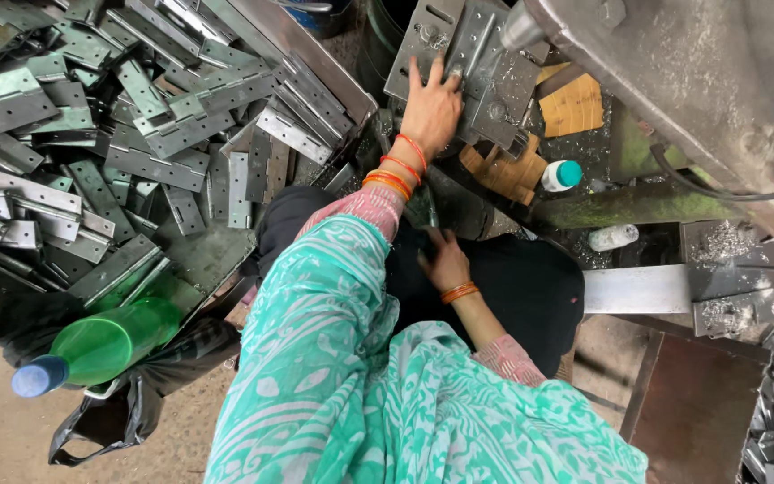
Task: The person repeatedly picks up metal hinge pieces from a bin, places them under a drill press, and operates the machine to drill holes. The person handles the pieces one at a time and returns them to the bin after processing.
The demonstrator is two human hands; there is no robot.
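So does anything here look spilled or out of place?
Metal shavings are strewn over the machine table to the right. A green plastic bottle lies on its side at the edge of the heaped hinges.

Brightness: even, soft daylight, neither dim nor harsh.
Light source: diffuse, seemingly from above; no lamp is in view.
Shadows: weak; darkest in the gaps of the heap of metal hinges (109, 134) and under the machine body (700, 81).
Glare: pale sheen on hinge plates and on the green bottle (109, 341).
Sharpness: the centre is crisp; the left hand (430, 109) is clear.
Edges: wide-angle stretching; the machine at upper right is soft and blurred.
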